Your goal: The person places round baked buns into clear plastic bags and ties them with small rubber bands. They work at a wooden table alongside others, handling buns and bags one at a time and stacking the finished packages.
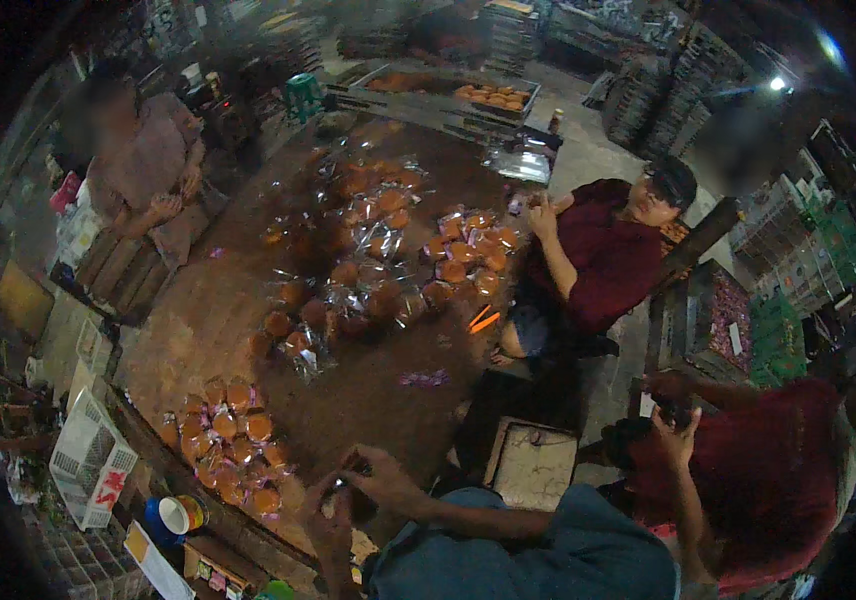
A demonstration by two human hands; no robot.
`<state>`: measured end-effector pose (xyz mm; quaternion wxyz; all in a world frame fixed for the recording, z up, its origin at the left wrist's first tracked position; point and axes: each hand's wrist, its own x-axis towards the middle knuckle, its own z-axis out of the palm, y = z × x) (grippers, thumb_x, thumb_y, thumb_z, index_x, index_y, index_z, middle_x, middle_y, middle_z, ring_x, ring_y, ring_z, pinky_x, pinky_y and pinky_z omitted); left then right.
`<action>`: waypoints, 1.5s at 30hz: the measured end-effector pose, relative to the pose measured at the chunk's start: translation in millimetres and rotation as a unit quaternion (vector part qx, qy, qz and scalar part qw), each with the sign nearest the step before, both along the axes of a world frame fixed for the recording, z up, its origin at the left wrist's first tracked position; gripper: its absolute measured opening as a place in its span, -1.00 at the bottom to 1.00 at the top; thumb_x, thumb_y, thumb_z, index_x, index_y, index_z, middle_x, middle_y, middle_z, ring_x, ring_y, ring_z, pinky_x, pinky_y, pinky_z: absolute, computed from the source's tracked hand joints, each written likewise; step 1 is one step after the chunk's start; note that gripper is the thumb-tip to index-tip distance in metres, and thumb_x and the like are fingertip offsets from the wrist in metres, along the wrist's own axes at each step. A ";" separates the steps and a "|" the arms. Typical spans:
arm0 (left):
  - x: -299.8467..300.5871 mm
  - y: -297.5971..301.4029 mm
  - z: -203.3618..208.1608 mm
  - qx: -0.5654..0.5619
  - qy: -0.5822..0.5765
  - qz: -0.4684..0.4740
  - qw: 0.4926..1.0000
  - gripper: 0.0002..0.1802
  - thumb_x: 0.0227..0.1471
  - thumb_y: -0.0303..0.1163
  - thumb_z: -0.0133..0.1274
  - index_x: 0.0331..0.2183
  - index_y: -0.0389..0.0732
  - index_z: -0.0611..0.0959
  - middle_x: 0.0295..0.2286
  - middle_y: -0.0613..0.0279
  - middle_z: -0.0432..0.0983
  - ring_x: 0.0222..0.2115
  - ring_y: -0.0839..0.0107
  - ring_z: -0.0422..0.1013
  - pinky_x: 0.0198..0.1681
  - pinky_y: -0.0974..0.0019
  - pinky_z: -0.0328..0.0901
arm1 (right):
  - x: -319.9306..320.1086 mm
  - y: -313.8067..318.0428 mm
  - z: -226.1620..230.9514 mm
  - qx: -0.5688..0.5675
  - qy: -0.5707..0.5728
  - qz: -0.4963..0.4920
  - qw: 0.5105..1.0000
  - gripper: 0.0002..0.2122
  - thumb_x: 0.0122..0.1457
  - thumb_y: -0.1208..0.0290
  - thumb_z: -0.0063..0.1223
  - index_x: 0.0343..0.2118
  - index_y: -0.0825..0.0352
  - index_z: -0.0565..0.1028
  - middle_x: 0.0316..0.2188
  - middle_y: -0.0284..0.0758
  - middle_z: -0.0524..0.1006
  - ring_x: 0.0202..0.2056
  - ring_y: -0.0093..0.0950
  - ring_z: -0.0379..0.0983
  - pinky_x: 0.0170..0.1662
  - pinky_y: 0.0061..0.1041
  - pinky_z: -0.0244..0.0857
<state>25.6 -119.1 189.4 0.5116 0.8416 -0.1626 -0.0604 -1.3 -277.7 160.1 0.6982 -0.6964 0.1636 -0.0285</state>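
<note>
My left hand (326,505) and my right hand (384,480) meet at the lower middle, above the brown work surface (358,410). Both have their fingers closed, the fingertips pinched close together. A small pale glint shows between them, but the thing held is too dark and small to name. Left of my hands lies a heap of round orange-brown buns (233,440) in clear wrapping with purple bits. Farther off spreads a larger heap of clear-bagged buns (368,285). Small purple pieces (423,379) lie ahead of my right hand.
One person (598,240) in maroon sits at the far right; another (758,480), near right, holds a dark object. A third person (143,180) sits far left. Orange-handled tool (485,320), white basket (93,460), cup (183,514), bun tray (493,97) and stacked crates (798,235) surround us.
</note>
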 end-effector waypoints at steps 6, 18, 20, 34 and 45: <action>24.1 -9.5 0.8 0.114 -0.029 -0.032 0.993 -0.75 0.05 -0.51 0.24 -0.17 -0.32 0.68 -0.24 0.06 0.63 -0.24 0.26 0.54 -0.13 0.22 0.41 | 12.2 -22.3 7.8 0.090 0.020 0.016 0.996 -0.81 0.22 0.39 0.25 -0.19 0.37 0.56 -0.28 -0.21 0.60 -0.21 -0.40 0.57 -0.11 -0.39 0.44; 45.7 6.5 -78.2 0.024 0.229 0.094 0.969 -0.73 0.08 -0.45 0.26 -0.16 -0.36 0.68 -0.26 0.13 0.63 -0.23 0.36 0.52 -0.12 0.26 0.41 | 48.0 -85.4 -161.7 -0.062 0.026 0.079 0.995 -0.78 0.25 0.31 0.17 -0.17 0.34 0.64 -0.13 -0.19 0.64 -0.20 -0.29 0.60 -0.04 -0.28 0.43; 36.4 20.5 -88.5 0.057 0.223 0.123 0.965 -0.76 0.08 -0.46 0.25 -0.19 -0.35 0.68 -0.28 0.12 0.64 -0.26 0.36 0.52 -0.14 0.25 0.42 | 43.6 -132.1 -210.6 -0.201 0.129 -0.051 0.970 -0.72 0.25 0.21 0.15 -0.15 0.33 0.63 -0.15 -0.15 0.63 -0.17 -0.21 0.60 -0.07 -0.23 0.45; -2.4 88.5 -152.6 0.098 0.173 0.106 0.974 -0.76 -0.03 -0.46 0.20 -0.28 -0.39 0.68 -0.38 0.10 0.61 -0.38 0.27 0.52 -0.21 0.22 0.39 | -0.8 -212.1 -310.0 -0.499 0.198 -0.139 0.832 -0.79 0.13 0.37 0.17 -0.15 0.17 0.58 -0.02 -0.21 0.46 -0.18 -0.06 0.53 -0.08 -0.13 0.43; -5.3 51.7 -117.4 0.038 0.214 0.088 0.972 -0.79 0.11 -0.48 0.17 -0.20 -0.36 0.65 -0.31 0.14 0.61 -0.24 0.37 0.50 -0.12 0.25 0.39 | -3.7 -148.4 -219.4 -0.345 0.214 -0.257 0.877 -0.66 0.16 0.07 0.29 -0.24 0.30 0.67 -0.28 -0.16 0.66 -0.24 -0.23 0.58 -0.07 -0.29 0.41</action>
